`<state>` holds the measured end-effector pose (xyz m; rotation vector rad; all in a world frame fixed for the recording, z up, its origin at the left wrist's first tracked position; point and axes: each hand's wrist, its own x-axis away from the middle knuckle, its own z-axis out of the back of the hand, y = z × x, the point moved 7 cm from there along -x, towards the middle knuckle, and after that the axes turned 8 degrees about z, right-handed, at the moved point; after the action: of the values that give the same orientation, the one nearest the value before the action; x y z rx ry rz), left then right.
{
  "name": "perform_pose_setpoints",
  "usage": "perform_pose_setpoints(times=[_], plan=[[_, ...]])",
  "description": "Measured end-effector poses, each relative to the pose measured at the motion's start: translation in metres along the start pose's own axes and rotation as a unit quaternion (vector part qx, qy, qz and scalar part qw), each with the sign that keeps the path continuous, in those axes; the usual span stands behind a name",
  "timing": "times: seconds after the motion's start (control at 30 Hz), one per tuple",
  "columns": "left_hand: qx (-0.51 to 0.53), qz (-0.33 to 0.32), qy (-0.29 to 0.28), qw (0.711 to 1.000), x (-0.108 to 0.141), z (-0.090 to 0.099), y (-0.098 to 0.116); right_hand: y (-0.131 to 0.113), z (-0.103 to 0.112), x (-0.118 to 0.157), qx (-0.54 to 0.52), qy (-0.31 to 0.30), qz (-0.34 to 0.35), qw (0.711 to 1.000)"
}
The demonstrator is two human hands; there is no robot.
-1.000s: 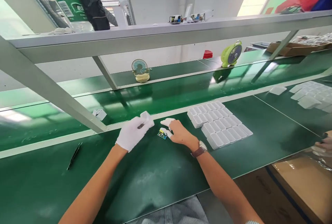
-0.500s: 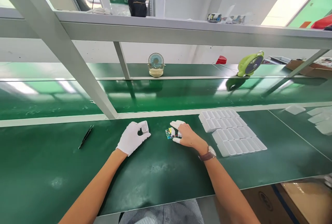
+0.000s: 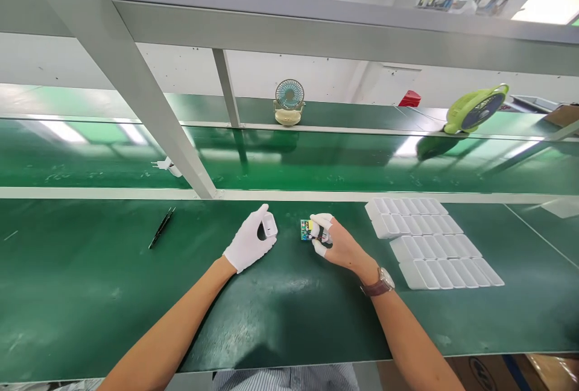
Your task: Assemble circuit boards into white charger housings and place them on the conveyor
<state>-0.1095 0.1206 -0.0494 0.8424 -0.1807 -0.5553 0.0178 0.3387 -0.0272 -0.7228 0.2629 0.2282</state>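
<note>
My left hand (image 3: pixel 248 241), in a white glove, grips a small white plastic housing (image 3: pixel 269 225) just above the green bench mat (image 3: pixel 280 300). My right hand (image 3: pixel 337 242), bare with white finger cots and a brown wristwatch, pinches a small green circuit board (image 3: pixel 307 229) lifted off the mat. The board and the housing are a short gap apart, facing each other near the bench's middle.
Rows of white housings (image 3: pixel 432 240) lie to the right of my right hand. Black tweezers (image 3: pixel 161 228) lie on the mat at left. A slanted white frame post (image 3: pixel 149 101) stands behind. A plug part (image 3: pixel 166 166), a beige fan (image 3: pixel 289 101) and a green fan (image 3: pixel 474 108) sit beyond.
My right hand has picked the circuit board up off the mat and turned it toward the housing. My left hand has rotated the housing. The view has shifted left.
</note>
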Motion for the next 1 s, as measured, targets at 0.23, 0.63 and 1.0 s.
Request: perform_pose_setpoints(times=[0.23,0.63,1.0], plan=[[0.008,-0.020,-0.041,0.999,0.006,-0.006,0.003,-0.003,-0.002,0.001,-0.108,0.050,-0.042,0.992],[0.032,0.009,-0.109,0.993,0.008,-0.017,0.012,-0.004,-0.008,0.005,-0.202,0.105,-0.089,0.970],[-0.020,-0.072,-0.016,0.997,0.015,-0.018,0.020,-0.029,-0.009,0.005,-0.087,0.098,0.004,0.991]])
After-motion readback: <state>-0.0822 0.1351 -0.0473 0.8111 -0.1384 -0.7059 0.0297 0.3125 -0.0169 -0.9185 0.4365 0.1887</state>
